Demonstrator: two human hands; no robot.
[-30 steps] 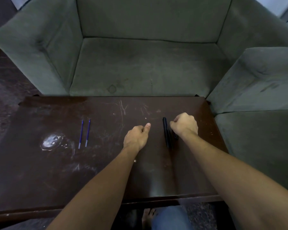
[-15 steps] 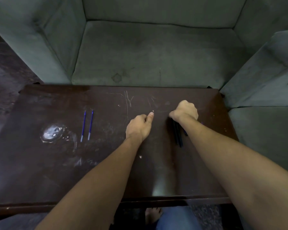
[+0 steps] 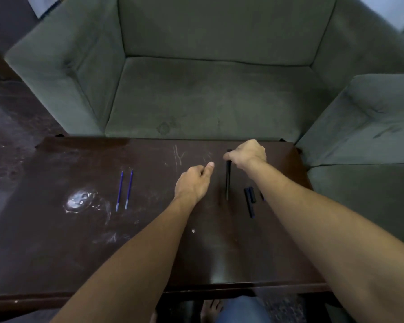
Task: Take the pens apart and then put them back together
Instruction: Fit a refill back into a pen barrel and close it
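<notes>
Your right hand (image 3: 247,153) has its grip closed on a black pen barrel (image 3: 228,180) above the table (image 3: 56,252); your left hand (image 3: 193,183) rests loosely curled, holding nothing.

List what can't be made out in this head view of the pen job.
- Head view: the top of the black pen barrel is hidden in the right hand.
- The small dark pieces are partly covered by the right forearm.
- The left hand is fisted; its contents are unseen.

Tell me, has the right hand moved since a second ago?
Yes. The right hand moved toward the table's far edge, lifting one black pen barrel.
</notes>
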